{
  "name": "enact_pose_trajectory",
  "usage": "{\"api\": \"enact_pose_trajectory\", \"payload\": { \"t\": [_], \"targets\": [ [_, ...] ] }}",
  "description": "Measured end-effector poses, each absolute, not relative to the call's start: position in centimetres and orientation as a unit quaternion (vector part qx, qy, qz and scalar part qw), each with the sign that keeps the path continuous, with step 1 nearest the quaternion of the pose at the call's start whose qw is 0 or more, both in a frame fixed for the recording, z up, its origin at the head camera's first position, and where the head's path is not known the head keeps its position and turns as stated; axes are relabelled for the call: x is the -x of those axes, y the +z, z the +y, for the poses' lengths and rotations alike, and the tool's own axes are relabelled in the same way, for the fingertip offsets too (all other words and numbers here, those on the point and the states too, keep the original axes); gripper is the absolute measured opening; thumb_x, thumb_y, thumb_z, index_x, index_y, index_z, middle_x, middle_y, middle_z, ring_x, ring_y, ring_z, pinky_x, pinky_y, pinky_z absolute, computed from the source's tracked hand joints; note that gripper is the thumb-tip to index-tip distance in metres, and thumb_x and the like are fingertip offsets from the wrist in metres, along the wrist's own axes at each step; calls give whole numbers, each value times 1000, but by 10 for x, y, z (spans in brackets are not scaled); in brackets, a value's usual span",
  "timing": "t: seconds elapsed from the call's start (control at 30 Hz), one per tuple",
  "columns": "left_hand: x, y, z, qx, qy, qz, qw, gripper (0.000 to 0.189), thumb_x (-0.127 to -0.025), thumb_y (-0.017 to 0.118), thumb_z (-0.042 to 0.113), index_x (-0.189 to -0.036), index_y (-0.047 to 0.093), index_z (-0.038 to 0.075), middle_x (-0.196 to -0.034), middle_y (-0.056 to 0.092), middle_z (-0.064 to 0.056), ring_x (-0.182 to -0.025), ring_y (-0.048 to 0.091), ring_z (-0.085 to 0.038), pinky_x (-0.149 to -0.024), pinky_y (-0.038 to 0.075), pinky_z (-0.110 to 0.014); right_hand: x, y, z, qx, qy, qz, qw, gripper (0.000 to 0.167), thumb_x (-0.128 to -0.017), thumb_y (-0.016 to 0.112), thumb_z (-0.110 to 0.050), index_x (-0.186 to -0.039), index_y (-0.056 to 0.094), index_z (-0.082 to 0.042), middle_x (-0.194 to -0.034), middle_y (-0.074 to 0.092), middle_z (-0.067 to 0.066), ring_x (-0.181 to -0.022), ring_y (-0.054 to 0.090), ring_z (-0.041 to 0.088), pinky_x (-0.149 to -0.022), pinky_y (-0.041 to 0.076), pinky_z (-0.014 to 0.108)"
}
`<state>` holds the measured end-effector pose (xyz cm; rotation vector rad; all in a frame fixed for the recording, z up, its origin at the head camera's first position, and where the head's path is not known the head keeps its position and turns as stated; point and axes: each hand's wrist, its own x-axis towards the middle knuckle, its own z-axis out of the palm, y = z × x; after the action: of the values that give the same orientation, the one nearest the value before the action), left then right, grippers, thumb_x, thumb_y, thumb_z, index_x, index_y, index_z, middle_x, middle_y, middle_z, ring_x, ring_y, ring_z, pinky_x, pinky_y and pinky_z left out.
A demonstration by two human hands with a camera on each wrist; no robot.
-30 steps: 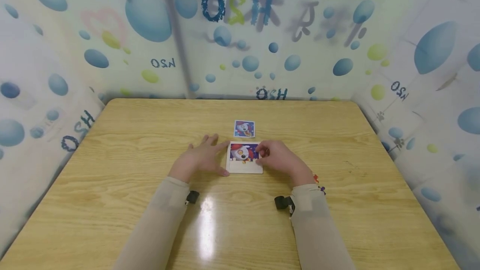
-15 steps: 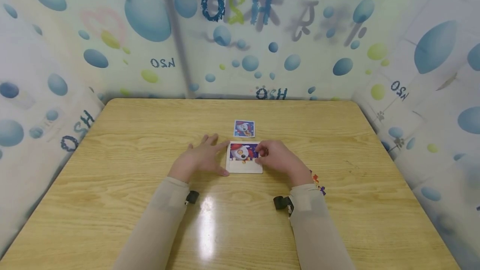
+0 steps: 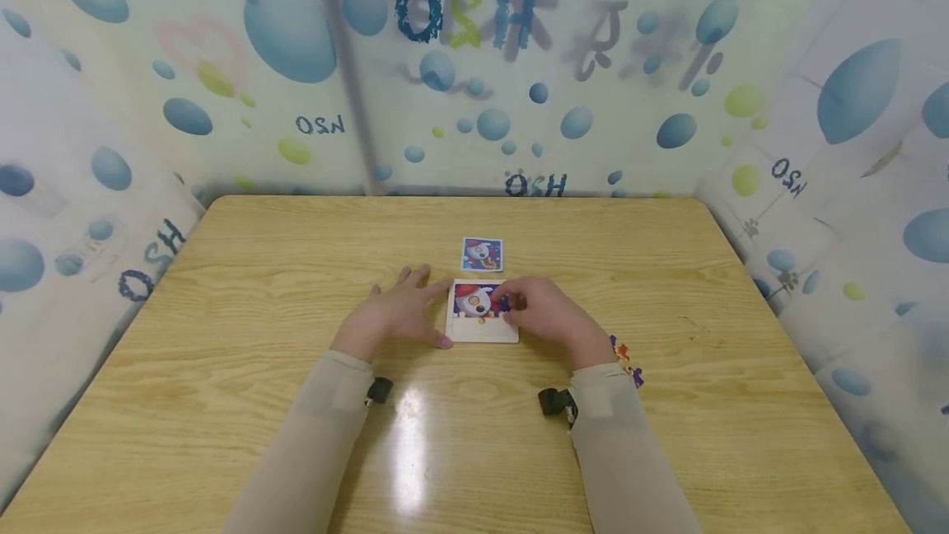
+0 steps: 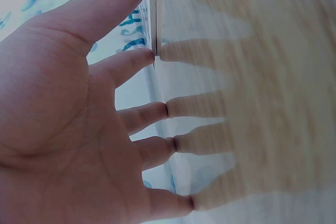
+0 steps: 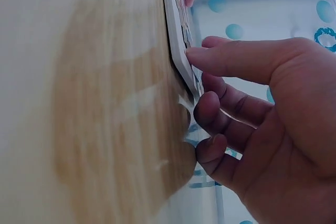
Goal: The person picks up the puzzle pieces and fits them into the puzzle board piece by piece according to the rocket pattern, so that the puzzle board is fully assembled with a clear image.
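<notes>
A white-framed jigsaw puzzle (image 3: 465, 330) lies mid-table, its upper part filled with a cartoon picture of a white-faced character in red. My left hand (image 3: 400, 311) is spread at its left side, fingertips on the table and thumb and forefinger at the frame's edge; the left wrist view shows these straight fingers (image 4: 152, 148). Over the puzzle's right side is my right hand (image 3: 549, 311), thumb and forefinger on the picture. In the right wrist view the thumb (image 5: 210, 60) touches the puzzle's top and the other fingers curl beside it. I cannot tell whether a piece is pinched there.
Behind the puzzle lies a small square picture card (image 3: 483, 255) with a similar character. Several loose puzzle pieces (image 3: 623, 350) lie beside my right wrist, partly hidden by it. The wooden table (image 3: 296, 237) is backed by patterned cloth walls (image 3: 474, 105).
My right forefinger has shifted left over the picture, while the thumb stays near the same spot. The right wrist moved slightly left, showing more loose pieces. My left hand keeps its place.
</notes>
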<state>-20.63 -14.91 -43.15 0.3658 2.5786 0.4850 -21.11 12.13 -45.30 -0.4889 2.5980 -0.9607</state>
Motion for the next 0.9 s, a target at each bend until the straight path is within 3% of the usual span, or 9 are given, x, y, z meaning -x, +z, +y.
{"api": "enact_pose_trajectory", "payload": {
  "t": [0.6, 0.9],
  "targets": [
    [206, -431, -148, -133, 178, 943, 248, 108, -89, 89, 52, -176, 29, 32, -187, 2, -16, -172, -7, -46, -129, -3, -84, 210, -454, 119, 157, -328, 917, 165, 27, -108, 70, -14, -133, 79, -15, -103, 69, 6, -93, 60, 21, -84, 51, 35],
    [205, -430, -148, -132, 182, 943, 246, 107, -89, 89, 52, -176, 29, 32, -186, 3, -17, -172, -7, -46, -129, -3, -83, 209, -448, 125, 170, -322, 919, 155, 27, -110, 65, -13, -132, 80, -18, -111, 71, 6, -100, 62, 22, -92, 56, 40]
  ]
}}
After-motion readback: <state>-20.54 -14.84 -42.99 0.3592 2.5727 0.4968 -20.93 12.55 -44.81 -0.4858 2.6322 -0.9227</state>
